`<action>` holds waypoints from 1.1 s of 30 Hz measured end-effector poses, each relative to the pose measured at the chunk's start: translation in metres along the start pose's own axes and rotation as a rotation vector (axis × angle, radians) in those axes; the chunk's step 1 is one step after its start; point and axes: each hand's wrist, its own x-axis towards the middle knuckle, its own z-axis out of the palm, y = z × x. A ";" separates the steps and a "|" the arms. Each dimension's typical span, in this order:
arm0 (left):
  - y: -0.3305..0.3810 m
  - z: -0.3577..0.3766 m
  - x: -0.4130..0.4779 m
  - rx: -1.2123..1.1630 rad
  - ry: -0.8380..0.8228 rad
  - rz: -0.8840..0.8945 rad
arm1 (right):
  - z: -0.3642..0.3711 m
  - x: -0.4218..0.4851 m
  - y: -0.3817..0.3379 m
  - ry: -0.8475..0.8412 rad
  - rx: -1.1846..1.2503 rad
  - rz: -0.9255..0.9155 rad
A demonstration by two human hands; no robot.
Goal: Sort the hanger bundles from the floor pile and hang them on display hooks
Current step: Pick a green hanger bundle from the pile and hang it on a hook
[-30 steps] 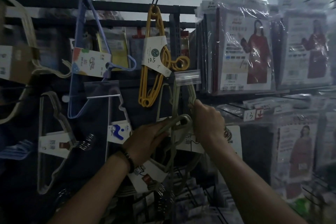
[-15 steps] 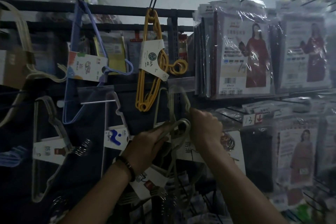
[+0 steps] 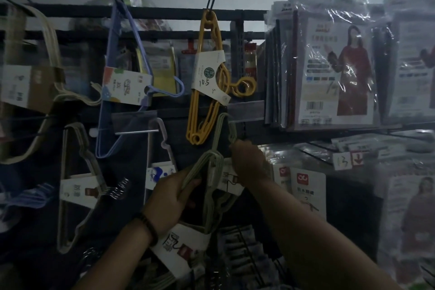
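Fingers of the right hand (image 3: 249, 165) pinch the upper loop of the grey-green hanger bundle (image 3: 210, 199); the left hand (image 3: 173, 198), lower, curls round its necks. Hook above them unseen: keep the loops gathered and level, feeding them on together, beneath the yellow bundle (image 3: 204, 82).
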 end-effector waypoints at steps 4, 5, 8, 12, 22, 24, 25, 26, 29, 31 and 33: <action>-0.001 -0.003 -0.004 -0.002 0.006 -0.080 | 0.006 0.014 -0.004 -0.098 -0.046 0.015; 0.000 -0.004 -0.005 -0.002 0.011 -0.095 | 0.007 0.016 -0.003 -0.106 -0.049 0.004; 0.003 -0.004 -0.006 0.011 0.025 -0.113 | 0.005 0.016 0.004 -0.108 -0.039 -0.046; 0.000 -0.001 -0.007 -0.033 0.081 -0.170 | -0.014 0.001 0.015 -0.098 0.074 -0.111; 0.015 0.032 0.022 -0.202 0.244 -0.211 | -0.077 -0.123 -0.012 -0.240 0.458 -0.137; 0.023 0.041 0.029 -0.224 0.223 -0.253 | -0.072 -0.122 -0.011 -0.146 0.289 -0.137; 0.027 0.045 0.033 -0.253 0.211 -0.272 | -0.070 -0.120 -0.008 -0.105 0.263 -0.133; 0.031 0.048 0.036 -0.281 0.200 -0.284 | -0.069 -0.118 -0.005 -0.091 0.246 -0.125; 0.046 0.053 0.037 -0.312 0.193 -0.295 | -0.072 -0.113 -0.001 -0.103 0.188 -0.078; 0.050 0.055 0.031 -0.332 0.176 -0.237 | -0.074 -0.110 0.001 -0.082 0.132 -0.056; 0.048 0.059 0.018 -0.356 0.119 -0.179 | -0.076 -0.104 0.007 -0.038 0.092 -0.046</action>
